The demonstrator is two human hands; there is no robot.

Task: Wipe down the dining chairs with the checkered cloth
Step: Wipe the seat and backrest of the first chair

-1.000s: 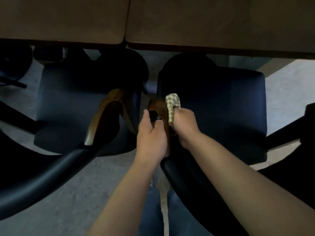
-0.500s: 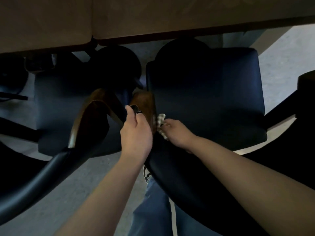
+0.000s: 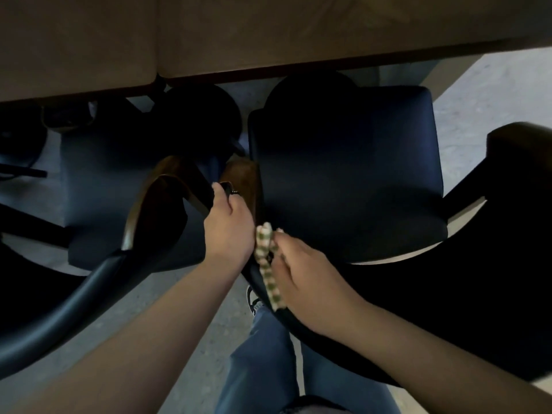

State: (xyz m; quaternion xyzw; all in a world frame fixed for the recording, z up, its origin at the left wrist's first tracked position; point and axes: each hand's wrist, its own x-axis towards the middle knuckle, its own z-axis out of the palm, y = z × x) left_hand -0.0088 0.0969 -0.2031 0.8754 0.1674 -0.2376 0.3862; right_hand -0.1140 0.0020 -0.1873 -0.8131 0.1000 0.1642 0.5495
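Head view, looking down on two chairs tucked under a table (image 3: 268,34).

Right hand (image 3: 301,282): at about 6 o'clock from frame centre, lying over the dark curved back rail (image 3: 316,327) of the right chair (image 3: 343,180). Its fingers are curled and hold the cloth (image 3: 266,264) against the rail; the fingertips themselves are mostly hidden, so how tightly they pinch cannot be told.

Cloth: a bunched checkered strip, its long axis running from roughly 11 o'clock to 5 o'clock, along the rail. It lies just to the 9 o'clock side of the right hand's fingers, between the two hands, with its upper end poking up near the wooden armrest (image 3: 243,183).

Left hand (image 3: 228,228): at 10 o'clock from the cloth, fingers wrapped round the armrest end, apparently steadying the chair. A small dark object shows at its fingertips; what it is cannot be told.

Left chair (image 3: 125,180): at 9 o'clock, untouched by either hand, its own wooden armrest close beside the left hand.

Key relation: both hands flank the cloth, but only the right holds it. Since the strip lies parallel to the rail, the likely stroke runs lengthwise, toward 5 o'clock along the unwiped curve or back toward the armrest at 11 o'clock. The seat, at 1 o'clock from the fingers, appears still to be done.
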